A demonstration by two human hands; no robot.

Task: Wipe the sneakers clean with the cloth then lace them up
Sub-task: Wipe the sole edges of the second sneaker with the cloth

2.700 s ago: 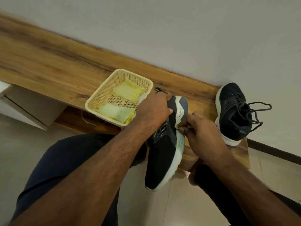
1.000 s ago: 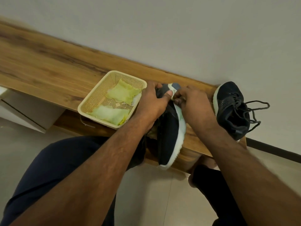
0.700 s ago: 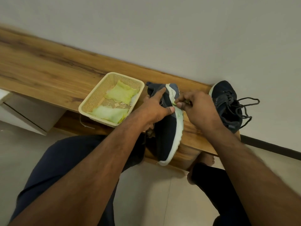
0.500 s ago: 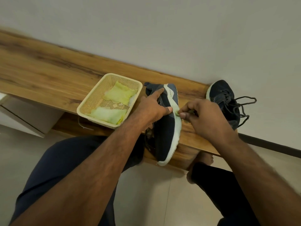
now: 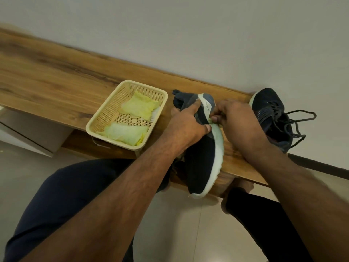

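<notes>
Left hand point(image 5: 186, 127) gripped the dark sneaker point(image 5: 203, 148) from its left side, fingers curled over the upper, index finger stretched up along the heel, thumb on the white sole edge. That sneaker lay tipped on its side across the near edge of the wooden bench point(image 5: 56, 80), heel far, toe hanging off the near edge over the floor point(image 5: 170, 233). White sole faced right.

Right hand point(image 5: 236, 120) was just right of the sneaker, fingers curled tight and pinching a small scrap of pale green cloth point(image 5: 211, 121) against the sole rim near the heel. Only a sliver of the cloth showed between the fingertips; rest hidden in the hand.

Second sneaker point(image 5: 270, 114) sat at the right end of the bench, close against the wall point(image 5: 207, 35), partly covered by the right wrist. Its laces point(image 5: 294, 125) were loose, spilling out right past the bench end.

Cream plastic basket point(image 5: 105, 120) stood left of the held sneaker, near but apart, on the bench's near edge. Two folded yellow-green cloths point(image 5: 128, 133) lay inside, one far, one near.

Person's dark trouser legs point(image 5: 66, 205) filled the near foreground. White cabinet point(image 5: 28, 137) at the left under the bench.
</notes>
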